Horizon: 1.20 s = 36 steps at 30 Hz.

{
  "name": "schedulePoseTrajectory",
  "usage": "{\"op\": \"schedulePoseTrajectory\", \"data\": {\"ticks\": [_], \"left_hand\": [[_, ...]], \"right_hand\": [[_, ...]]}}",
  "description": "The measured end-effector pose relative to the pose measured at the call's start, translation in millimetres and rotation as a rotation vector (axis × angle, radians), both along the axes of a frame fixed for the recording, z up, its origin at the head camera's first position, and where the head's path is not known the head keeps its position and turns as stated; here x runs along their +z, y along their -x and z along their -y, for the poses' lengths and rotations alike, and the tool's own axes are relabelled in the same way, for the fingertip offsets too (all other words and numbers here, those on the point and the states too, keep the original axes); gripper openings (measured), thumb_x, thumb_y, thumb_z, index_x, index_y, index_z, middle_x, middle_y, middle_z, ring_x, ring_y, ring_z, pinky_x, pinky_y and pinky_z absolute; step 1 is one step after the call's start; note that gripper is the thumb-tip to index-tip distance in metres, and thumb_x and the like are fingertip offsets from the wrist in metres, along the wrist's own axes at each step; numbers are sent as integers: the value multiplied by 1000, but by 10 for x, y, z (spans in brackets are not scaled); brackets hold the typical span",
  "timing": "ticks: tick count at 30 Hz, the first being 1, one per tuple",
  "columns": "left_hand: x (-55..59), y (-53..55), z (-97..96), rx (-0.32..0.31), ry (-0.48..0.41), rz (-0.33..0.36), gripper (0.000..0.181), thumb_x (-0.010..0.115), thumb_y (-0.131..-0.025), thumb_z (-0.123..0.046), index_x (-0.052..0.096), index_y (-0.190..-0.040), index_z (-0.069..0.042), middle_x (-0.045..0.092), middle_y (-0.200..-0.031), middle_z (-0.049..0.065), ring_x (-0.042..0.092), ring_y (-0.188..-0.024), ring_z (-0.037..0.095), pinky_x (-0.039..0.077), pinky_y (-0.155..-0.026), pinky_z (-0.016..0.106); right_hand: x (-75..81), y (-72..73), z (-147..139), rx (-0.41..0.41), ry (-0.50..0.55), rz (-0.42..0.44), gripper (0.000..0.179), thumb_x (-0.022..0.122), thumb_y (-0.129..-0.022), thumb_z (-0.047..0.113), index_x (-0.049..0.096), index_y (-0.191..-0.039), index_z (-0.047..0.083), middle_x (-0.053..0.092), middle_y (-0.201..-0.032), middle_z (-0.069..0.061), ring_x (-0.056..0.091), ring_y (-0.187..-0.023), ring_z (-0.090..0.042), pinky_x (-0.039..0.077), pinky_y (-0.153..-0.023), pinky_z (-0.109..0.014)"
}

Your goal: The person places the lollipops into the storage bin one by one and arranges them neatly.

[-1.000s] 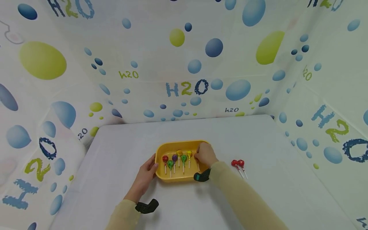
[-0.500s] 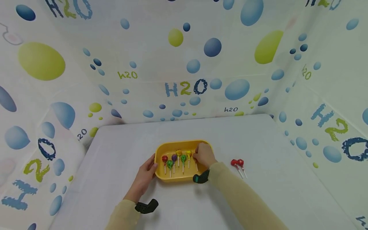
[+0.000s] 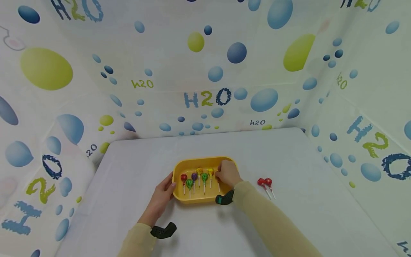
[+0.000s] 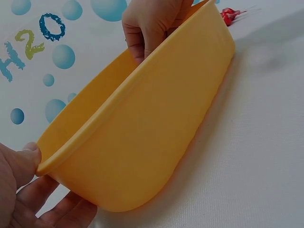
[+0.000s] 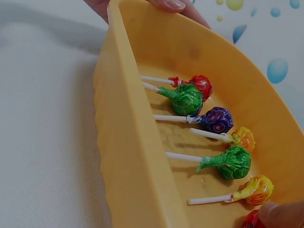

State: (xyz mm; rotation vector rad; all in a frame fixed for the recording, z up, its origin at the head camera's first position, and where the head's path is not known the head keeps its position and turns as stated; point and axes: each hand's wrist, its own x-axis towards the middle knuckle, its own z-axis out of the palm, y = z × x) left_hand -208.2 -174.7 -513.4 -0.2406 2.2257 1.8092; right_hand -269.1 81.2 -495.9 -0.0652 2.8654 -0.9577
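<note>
A yellow plastic tray (image 3: 196,200) sits on the table, with a row of lollipops in red, green, purple and yellow wrappers inside. My left hand (image 3: 162,194) grips its left end, thumb over the rim and fingers against the outer wall, as the left wrist view shows. Inside the right end, my right hand (image 3: 229,173) pinches a red lollipop (image 5: 251,220), whose head is mostly hidden by the hand in the head view. Beside it lies a yellow lollipop (image 5: 259,190), then a green lollipop (image 5: 232,162) and a purple lollipop (image 5: 218,119).
Two more red lollipops (image 3: 265,182) lie on the white table (image 3: 305,200) to the right of the tray, past my right wrist. Curtains (image 3: 173,64) printed with bubbles and H2O lettering hang behind the table and along both sides.
My right hand has shifted slightly left inside the tray, and the stick of its lollipop now points more directly toward me. The left hand has kept its grip on the tray.
</note>
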Motion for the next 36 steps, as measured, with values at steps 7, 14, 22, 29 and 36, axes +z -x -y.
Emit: {"op": "schedulePoseTrajectory", "data": {"ticks": [7,14,22,29,36], "left_hand": [[7,-7,-5,3,3,2,59,44,-111,-16,22,-165,-15,31,-167,17,42,-148,37,42,-117,50],[5,-3,-9,-12,-19,-18,58,42,-111,-13,21,-164,-12,29,-167,19,40,-149,39,41,-117,50],[-10,-2,1,-8,1,-16,57,43,-111,-14,22,-164,-14,30,-167,18,41,-148,38,42,-116,50],[-5,-8,7,-14,16,-10,58,43,-111,-16,21,-165,-15,29,-167,18,40,-148,38,42,-116,50],[8,-17,10,-27,24,-10,58,43,-111,-17,20,-165,-14,28,-168,18,38,-150,39,41,-117,51]], "right_hand": [[-3,-5,-2,-2,-11,-19,51,73,-90,6,41,-53,16,31,-48,5,29,-45,-10,18,-46,-21],[61,-24,-31,-18,-2,-15,34,74,-89,8,55,-61,8,39,-55,2,36,-52,-12,26,-49,-22],[208,-18,-159,-100,84,-2,24,73,-96,18,70,-110,-1,71,-108,-14,64,-92,-24,61,-88,-38],[429,-14,-506,-125,138,-41,26,71,-98,23,70,-115,4,72,-112,-13,67,-97,-25,62,-90,-37],[658,-38,-1105,-144,109,-140,29,67,-100,24,70,-116,1,72,-118,-18,67,-110,-34,61,-93,-45]]}}
